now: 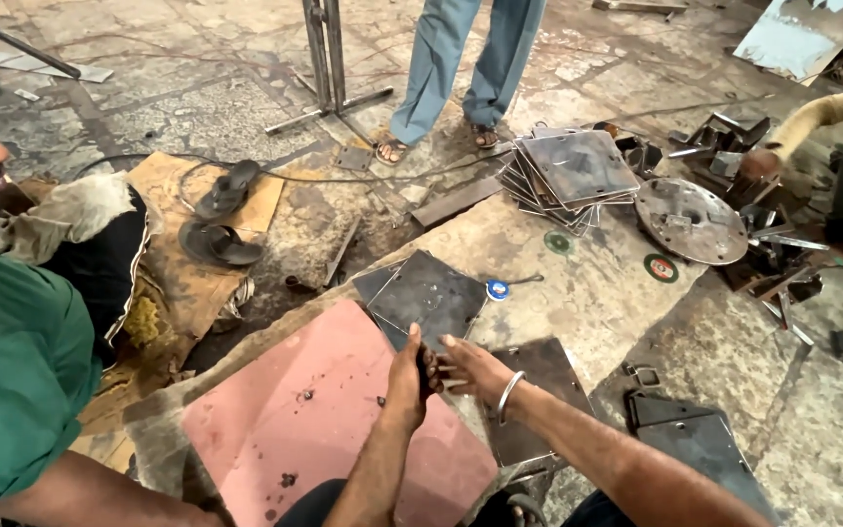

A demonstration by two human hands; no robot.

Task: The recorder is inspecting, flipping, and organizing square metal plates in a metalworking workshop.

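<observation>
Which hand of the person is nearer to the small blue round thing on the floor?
Right. The right hand lies just below the blue round thing; the left hand sits farther left, over the pink sheet.

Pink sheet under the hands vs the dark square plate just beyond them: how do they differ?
Colour: the pink sheet is dull pink with dark specks; the dark square plate is grey-black. Size: the pink sheet covers clearly more floor than the dark square plate. Contact: the left hand and right hand meet over the pink sheet's far edge, just short of the dark square plate. Both lie flat, corners turned diamond-wise.
</observation>
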